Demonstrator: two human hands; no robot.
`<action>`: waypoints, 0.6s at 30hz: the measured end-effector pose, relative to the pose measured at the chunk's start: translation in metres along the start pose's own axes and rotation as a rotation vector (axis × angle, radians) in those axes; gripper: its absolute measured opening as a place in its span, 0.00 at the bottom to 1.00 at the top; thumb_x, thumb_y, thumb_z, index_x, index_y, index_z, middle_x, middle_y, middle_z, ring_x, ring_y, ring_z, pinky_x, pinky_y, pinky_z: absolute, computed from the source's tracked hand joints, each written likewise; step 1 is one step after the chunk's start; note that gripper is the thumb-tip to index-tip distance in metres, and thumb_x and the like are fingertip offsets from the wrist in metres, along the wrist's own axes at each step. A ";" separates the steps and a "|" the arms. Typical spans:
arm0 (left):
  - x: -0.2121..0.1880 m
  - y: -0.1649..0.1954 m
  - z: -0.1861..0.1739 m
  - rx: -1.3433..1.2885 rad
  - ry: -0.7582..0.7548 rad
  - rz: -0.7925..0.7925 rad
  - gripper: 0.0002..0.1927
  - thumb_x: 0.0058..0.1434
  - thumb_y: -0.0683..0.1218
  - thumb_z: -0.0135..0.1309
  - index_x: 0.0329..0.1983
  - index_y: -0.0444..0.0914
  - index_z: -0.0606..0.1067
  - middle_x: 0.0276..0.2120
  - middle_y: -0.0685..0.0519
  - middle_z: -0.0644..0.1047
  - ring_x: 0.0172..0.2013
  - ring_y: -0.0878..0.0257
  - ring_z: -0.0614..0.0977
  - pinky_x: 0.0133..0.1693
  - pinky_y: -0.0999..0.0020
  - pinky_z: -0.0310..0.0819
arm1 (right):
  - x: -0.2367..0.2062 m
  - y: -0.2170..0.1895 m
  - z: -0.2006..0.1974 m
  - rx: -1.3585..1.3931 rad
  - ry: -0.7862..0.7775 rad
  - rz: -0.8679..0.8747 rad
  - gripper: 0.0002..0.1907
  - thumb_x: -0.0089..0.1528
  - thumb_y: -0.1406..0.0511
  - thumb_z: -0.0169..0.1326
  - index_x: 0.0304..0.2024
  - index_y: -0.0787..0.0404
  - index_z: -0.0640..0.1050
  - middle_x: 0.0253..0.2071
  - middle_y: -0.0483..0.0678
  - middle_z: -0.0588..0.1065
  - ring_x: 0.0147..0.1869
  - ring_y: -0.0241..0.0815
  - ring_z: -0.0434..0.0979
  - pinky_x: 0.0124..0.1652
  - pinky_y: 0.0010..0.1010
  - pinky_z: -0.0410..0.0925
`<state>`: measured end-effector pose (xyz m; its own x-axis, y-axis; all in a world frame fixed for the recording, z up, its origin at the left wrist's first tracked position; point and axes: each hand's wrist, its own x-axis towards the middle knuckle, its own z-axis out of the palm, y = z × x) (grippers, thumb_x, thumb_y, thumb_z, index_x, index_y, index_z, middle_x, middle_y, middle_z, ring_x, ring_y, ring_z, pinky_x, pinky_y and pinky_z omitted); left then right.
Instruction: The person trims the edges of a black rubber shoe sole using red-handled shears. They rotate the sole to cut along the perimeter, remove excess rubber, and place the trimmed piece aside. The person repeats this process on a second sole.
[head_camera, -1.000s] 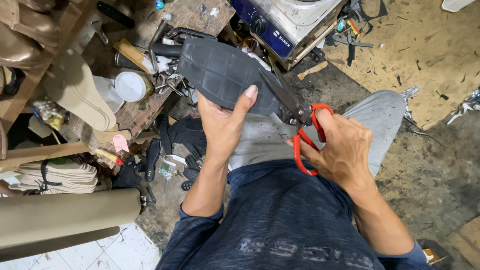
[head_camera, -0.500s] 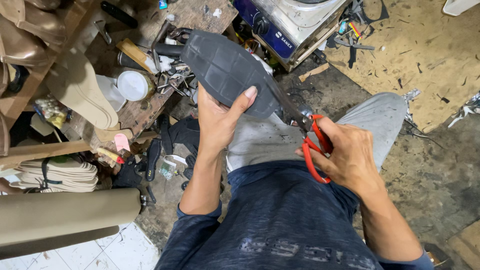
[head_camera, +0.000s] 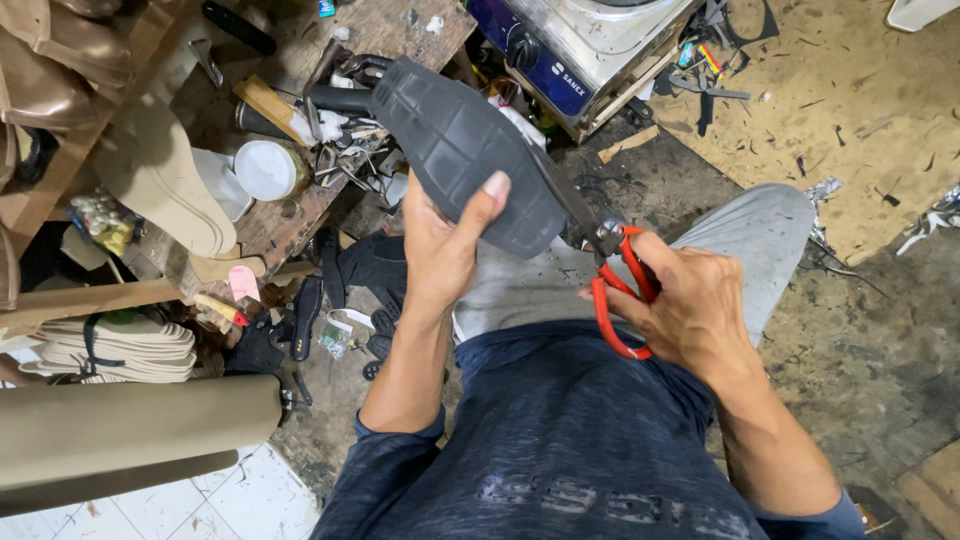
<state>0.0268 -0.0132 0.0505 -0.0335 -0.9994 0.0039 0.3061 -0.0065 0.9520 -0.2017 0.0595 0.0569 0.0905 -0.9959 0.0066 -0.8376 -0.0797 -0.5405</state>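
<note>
My left hand (head_camera: 440, 250) grips a dark grey rubber shoe sole (head_camera: 460, 150) with a block pattern, thumb pressed on its near face, held up in front of my lap. My right hand (head_camera: 690, 305) holds red-handled scissors (head_camera: 620, 290), fingers through the loops. The blades run up along the sole's right edge and are partly hidden behind it. Both hands are above my grey trousers and dark blue shirt.
A cluttered wooden bench (head_camera: 290, 210) at left carries tools, a white round tub (head_camera: 265, 168) and a beige insole (head_camera: 160, 185). Stacked beige soles (head_camera: 120, 345) and a beige roll (head_camera: 130, 430) lie lower left. A metal machine (head_camera: 590, 50) stands at top. Scraps litter the floor.
The sole has turned and risen slightly in my left hand. My right hand with the scissors has shifted right and lower along the sole's edge.
</note>
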 end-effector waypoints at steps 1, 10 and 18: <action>0.000 -0.001 -0.001 -0.039 0.028 -0.017 0.23 0.65 0.37 0.62 0.60 0.32 0.67 0.50 0.50 0.77 0.50 0.64 0.80 0.52 0.68 0.79 | 0.000 -0.001 0.000 -0.017 -0.013 0.005 0.25 0.50 0.50 0.71 0.35 0.58 0.76 0.15 0.50 0.70 0.20 0.54 0.71 0.25 0.42 0.63; -0.001 0.001 0.005 -0.061 0.001 -0.015 0.22 0.65 0.36 0.61 0.60 0.32 0.68 0.49 0.49 0.78 0.49 0.63 0.81 0.52 0.67 0.79 | -0.003 -0.006 -0.001 0.117 0.064 -0.068 0.24 0.50 0.53 0.71 0.35 0.61 0.75 0.16 0.50 0.70 0.19 0.52 0.71 0.23 0.39 0.63; 0.002 0.005 0.000 -0.062 -0.026 0.072 0.32 0.63 0.35 0.62 0.68 0.36 0.63 0.52 0.51 0.77 0.53 0.63 0.80 0.59 0.66 0.76 | -0.007 0.005 0.004 0.323 0.058 0.023 0.19 0.57 0.62 0.69 0.34 0.65 0.71 0.20 0.50 0.71 0.19 0.43 0.70 0.23 0.34 0.65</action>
<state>0.0280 -0.0149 0.0549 -0.0336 -0.9962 0.0801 0.3670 0.0622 0.9281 -0.2040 0.0666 0.0506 0.0350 -0.9988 0.0347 -0.6237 -0.0489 -0.7801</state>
